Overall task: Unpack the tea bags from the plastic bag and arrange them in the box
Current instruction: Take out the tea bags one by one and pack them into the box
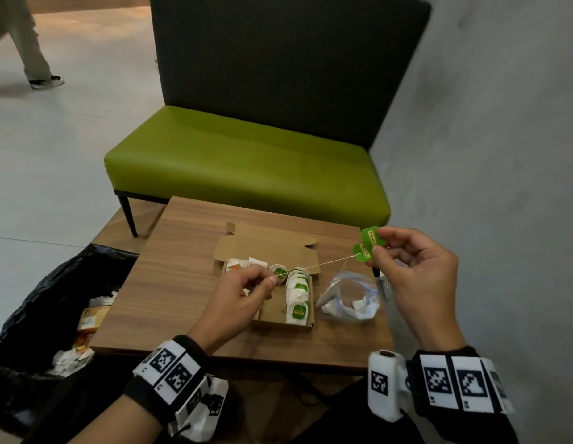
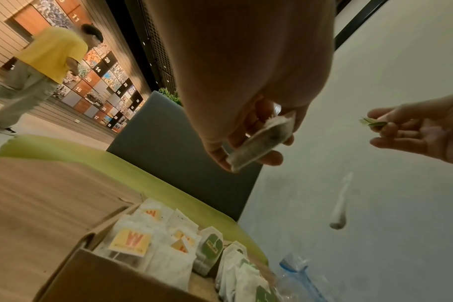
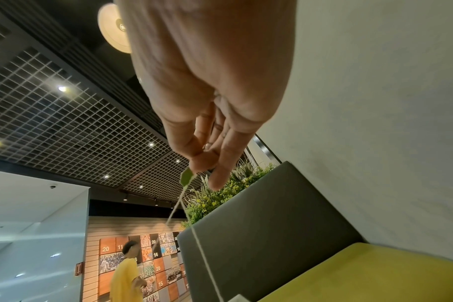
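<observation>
An open cardboard box (image 1: 269, 245) on the wooden table holds rows of white tea bags (image 1: 297, 294), some with green tags, some with orange ones (image 2: 132, 241). My left hand (image 1: 265, 283) hovers over the box and pinches a tea bag (image 2: 261, 143) at its string end. A taut string (image 1: 326, 262) runs from it to two green tags (image 1: 367, 245), which my right hand (image 1: 376, 243) pinches up at the right. A second, blurred tea bag (image 2: 339, 214) dangles below that hand. The clear plastic bag (image 1: 349, 296) lies right of the box, crumpled.
A black rubbish bag (image 1: 38, 309) with wrappers stands open at the table's left edge. A green bench (image 1: 246, 168) with a dark back lies beyond the table, and a grey wall (image 1: 503, 155) is on the right. A person (image 1: 19, 43) walks at far left.
</observation>
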`<state>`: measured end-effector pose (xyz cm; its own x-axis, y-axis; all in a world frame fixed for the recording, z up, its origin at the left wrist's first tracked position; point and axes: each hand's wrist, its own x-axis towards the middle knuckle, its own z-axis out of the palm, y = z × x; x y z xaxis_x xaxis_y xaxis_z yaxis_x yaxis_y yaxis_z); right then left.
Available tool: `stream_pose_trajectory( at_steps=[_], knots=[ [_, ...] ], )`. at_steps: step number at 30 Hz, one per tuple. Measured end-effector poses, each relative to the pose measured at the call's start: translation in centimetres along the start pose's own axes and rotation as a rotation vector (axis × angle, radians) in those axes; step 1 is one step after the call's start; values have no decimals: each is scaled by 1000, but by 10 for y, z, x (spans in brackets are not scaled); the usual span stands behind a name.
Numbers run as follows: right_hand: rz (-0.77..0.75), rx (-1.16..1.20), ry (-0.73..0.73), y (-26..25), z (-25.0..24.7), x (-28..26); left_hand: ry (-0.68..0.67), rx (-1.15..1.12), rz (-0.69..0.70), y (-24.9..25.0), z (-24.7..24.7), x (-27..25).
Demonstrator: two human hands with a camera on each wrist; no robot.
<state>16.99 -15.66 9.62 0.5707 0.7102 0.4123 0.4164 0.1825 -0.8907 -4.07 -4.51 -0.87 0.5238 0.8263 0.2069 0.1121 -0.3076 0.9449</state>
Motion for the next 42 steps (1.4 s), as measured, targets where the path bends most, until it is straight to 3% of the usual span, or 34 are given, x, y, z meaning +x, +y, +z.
stream_pose_trajectory(
  at_steps=[10,18,31,42],
  knots=[
    [3,32,-17,-9,0,-3,24,45,42,3,-4,-15],
    [-3,32,-26,-11,-9,-4,86,-136,6,27,-13,-18],
    [4,47,13,-2,-12,-5,102,-192,52,54,-25,2],
    [-4,44,42,-1,-2,-1,73,-130,-60,44,-11,-2]
  ],
)
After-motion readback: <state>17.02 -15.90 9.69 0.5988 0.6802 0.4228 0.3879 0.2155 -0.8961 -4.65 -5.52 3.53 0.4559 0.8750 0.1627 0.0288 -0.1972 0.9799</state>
